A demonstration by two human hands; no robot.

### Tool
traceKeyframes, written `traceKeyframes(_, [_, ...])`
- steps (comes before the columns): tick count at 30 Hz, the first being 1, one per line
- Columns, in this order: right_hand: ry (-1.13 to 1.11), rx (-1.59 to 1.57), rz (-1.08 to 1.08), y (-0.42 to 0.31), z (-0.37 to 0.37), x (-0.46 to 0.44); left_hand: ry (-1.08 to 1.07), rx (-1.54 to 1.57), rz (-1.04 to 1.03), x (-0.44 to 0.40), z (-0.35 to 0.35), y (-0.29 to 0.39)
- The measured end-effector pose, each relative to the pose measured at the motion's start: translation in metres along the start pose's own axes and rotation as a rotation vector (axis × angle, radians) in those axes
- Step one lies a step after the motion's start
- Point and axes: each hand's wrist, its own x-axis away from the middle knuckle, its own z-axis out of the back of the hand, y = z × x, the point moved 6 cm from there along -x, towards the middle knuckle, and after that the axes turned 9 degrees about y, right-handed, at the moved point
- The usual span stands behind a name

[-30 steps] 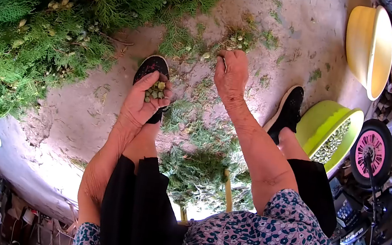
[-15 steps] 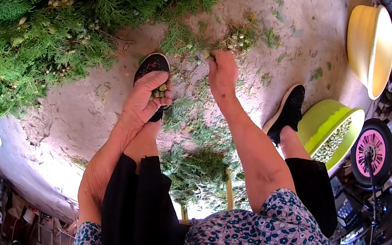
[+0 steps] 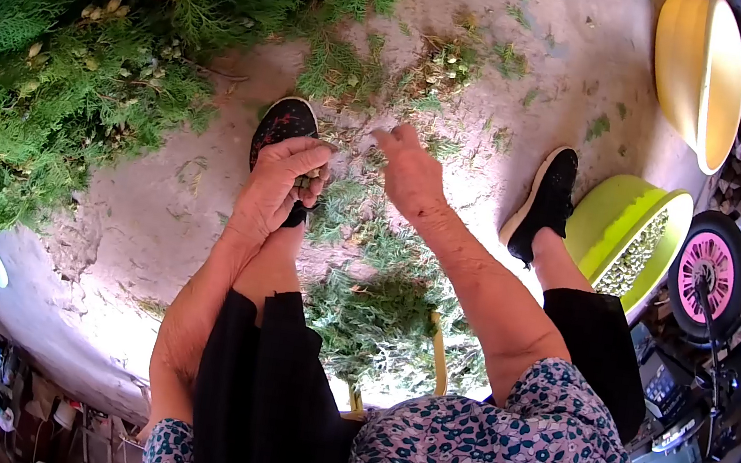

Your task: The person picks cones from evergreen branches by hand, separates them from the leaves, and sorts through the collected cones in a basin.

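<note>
My left hand (image 3: 281, 183) is curled around several small green cones (image 3: 305, 181), its thumb bent over them, above the black shoe (image 3: 285, 128) on the left. To its right, apart from it, my right hand (image 3: 413, 173) hangs over the floor litter. Its fingers point up and left, and their tips are smeared by motion; whether they hold anything cannot be made out. Beyond my right hand lies a small heap of cones and sprigs (image 3: 446, 64). Loose green sprigs (image 3: 378, 242) are scattered between my feet.
A large pile of leafy evergreen branches (image 3: 58, 93) with cones covers the left. At right stand a green basin (image 3: 614, 214) part full of cones and a tilted yellow basin (image 3: 682, 67). A pink-rimmed wheel (image 3: 707, 274) is close beside the green basin.
My right hand has drawn back from the cone heap, downward and closer to my left hand. The left thumb has closed further over the cones. The view has shifted slightly.
</note>
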Motion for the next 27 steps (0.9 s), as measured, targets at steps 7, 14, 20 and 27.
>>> traceKeyframes(7, [0.274, -0.139, 0.019, 0.000, -0.012, -0.039, -0.040, 0.092, 0.023, -0.001, 0.008, 0.002])
traceKeyframes(14, [0.470, -0.307, 0.089, -0.019, -0.001, -0.059, -0.081, 0.323, 0.026, -0.004, 0.012, 0.001])
traceKeyframes(20, [0.398, -0.259, 0.018, -0.024, -0.003, -0.062, -0.068, 0.429, 0.014, -0.006, 0.013, 0.001])
traceKeyframes(27, [0.040, -0.688, 0.060, -0.056, 0.022, -0.018, -0.022, 0.468, 0.020, -0.007, 0.015, 0.002])
